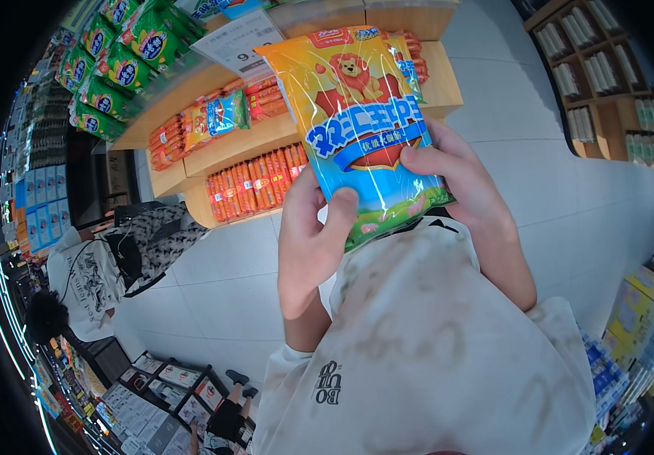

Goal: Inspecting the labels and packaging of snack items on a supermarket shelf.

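Observation:
A plastic bag of sausages, yellow above and blue below with a cartoon lion, is held up in front of my chest. My left hand grips its lower left edge, thumb on the front. On the opposite edge my right hand holds it the same way, the thumb pressing near the printed red oval. The fingers of both hands are mostly hidden behind the bag. Just beyond it, a wooden display shelf carries bundles of red-wrapped sausages and a similar blue and yellow bag lying flat.
Green snack bags hang over the shelf's upper tier beside a price sign. A person stands at left, another at lower left near a black rack. A wooden cubby shelf stands across the tiled floor.

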A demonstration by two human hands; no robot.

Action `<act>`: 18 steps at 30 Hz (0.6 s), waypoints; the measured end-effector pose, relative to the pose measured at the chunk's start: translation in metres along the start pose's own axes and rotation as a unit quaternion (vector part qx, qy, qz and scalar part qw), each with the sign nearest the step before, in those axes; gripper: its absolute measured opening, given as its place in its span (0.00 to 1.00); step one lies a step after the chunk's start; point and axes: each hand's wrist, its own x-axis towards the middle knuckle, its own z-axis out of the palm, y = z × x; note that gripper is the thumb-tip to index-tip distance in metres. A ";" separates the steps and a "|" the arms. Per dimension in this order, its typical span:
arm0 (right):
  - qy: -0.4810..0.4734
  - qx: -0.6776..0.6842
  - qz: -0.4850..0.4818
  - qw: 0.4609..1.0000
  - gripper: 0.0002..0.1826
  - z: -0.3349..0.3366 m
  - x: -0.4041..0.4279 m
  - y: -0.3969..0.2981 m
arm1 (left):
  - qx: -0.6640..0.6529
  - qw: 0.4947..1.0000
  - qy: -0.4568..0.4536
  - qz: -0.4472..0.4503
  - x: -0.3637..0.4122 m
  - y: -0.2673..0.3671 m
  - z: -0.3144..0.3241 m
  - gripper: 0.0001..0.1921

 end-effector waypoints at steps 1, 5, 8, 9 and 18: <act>0.002 -0.001 0.001 1.000 0.29 -0.001 0.000 0.001 | 0.015 1.000 0.004 0.011 0.000 -0.002 0.000 0.15; 0.015 0.013 0.016 1.000 0.29 -0.002 0.002 -0.001 | 0.010 1.000 0.008 -0.002 0.003 -0.001 0.001 0.16; 0.014 0.019 0.021 1.000 0.28 -0.003 0.004 -0.003 | -0.015 1.000 0.003 -0.019 0.008 -0.004 0.000 0.16; 0.012 0.021 0.022 0.999 0.28 -0.004 0.005 -0.004 | -0.021 1.000 0.002 -0.019 0.010 -0.005 0.001 0.16; 0.061 -0.024 -0.001 0.998 0.31 -0.032 0.016 -0.014 | -0.021 0.999 -0.027 -0.027 0.046 -0.002 0.011 0.19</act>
